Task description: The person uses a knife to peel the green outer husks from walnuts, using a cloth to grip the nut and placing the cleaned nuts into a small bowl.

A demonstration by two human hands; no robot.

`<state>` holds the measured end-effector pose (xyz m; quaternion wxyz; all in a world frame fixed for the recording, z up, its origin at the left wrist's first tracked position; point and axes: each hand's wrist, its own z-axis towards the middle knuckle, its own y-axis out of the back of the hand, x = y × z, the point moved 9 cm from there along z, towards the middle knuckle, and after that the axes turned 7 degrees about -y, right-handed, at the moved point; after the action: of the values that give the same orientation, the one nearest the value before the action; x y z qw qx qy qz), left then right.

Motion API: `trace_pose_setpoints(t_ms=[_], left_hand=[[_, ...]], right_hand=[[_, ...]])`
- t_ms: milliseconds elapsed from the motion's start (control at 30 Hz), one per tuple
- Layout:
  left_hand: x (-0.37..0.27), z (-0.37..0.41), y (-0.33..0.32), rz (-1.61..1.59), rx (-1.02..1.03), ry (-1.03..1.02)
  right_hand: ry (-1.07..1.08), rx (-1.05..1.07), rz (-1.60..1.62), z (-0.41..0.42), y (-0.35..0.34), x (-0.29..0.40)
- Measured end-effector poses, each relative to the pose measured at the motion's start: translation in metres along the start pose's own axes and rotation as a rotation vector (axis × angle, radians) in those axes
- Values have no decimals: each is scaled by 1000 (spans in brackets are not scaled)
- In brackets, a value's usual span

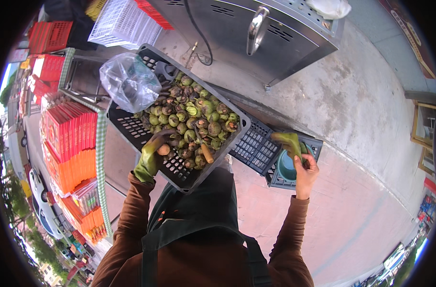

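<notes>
A black plastic crate [126,122] in front of me holds many walnuts in green and blackened husks [184,118]. My left hand [150,156], in a dark-stained green glove, reaches over its near left rim. A bare brown walnut [163,149] lies against its fingers; whether they grip it is unclear. On the husks rests a knife with a wooden handle [206,153]. Over to the right, my bare right hand [306,172] pinches a loose green glove [289,141] above a teal bowl [286,165], which sits on a dark plastic crate [316,143].
A clear plastic bag [130,82] lies across the crate's far left corner. Beyond stands a stainless steel cabinet [221,32] with a dark cable. Red and orange packets [71,132] are stacked on a stand at left. More dark crates [255,143] adjoin the walnut crate.
</notes>
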<state>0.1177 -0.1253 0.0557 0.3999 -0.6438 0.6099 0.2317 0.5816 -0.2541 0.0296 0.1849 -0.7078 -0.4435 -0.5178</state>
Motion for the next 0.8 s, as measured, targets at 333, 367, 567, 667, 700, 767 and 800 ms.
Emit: trace_pose_setpoints(t_ms=[333,367,567,667,700,767,800], left_hand=[[-54,-25,-25,156,329,-172],[-53,-24,-12,196,308,-208],[-54,-6,65,-51,133,-44],[-36,23,94,-83,139,29],[-35,35,97,-110,99,27],[-41,52,90,-166,102,22],[-45,55,89,-109,139,27]], right_hand=[[596,172,-378,-91,-244,180],[584,184,-402,-89,-244,180],[118,516,-68,-68,-210,165],[301,500,-486,-26,-237,168],[382,493,-658,-12,-251,165],[550,400,-1195,5,-275,132],[730,255,-1407,-9,-298,150]])
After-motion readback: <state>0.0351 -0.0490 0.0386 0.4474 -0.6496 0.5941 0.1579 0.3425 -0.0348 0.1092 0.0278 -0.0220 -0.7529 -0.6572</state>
